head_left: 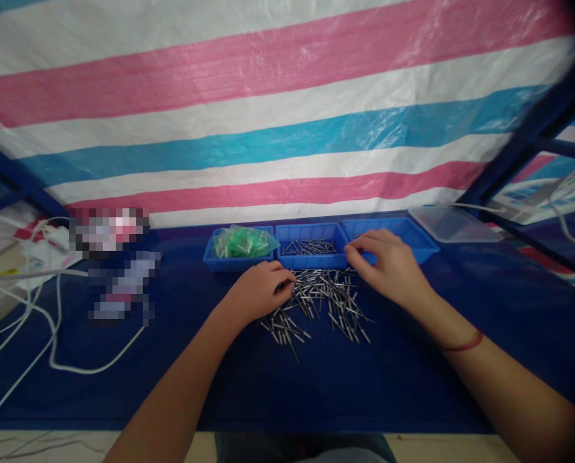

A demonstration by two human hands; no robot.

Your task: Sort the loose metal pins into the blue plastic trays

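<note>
A loose pile of small metal pins (323, 302) lies on the dark blue table top (413, 373). My left hand (261, 289) rests at the pile's left edge, its fingers curled and pinched on some of the pins. My right hand (388, 260) sits at the pile's far right, fingers bent and pressed together near the rim of the middle blue tray (311, 260), which holds more pins. What the right fingers hold is hidden. A red string circles my right wrist.
Three blue trays stand in a row at the back: the left one (220, 260) holds green parts in a bag, the right one (413, 235) is partly behind my hand. A clear lid (454, 224) lies right. White cables (51, 334) loop left. A striped tarp (268, 116) hangs behind.
</note>
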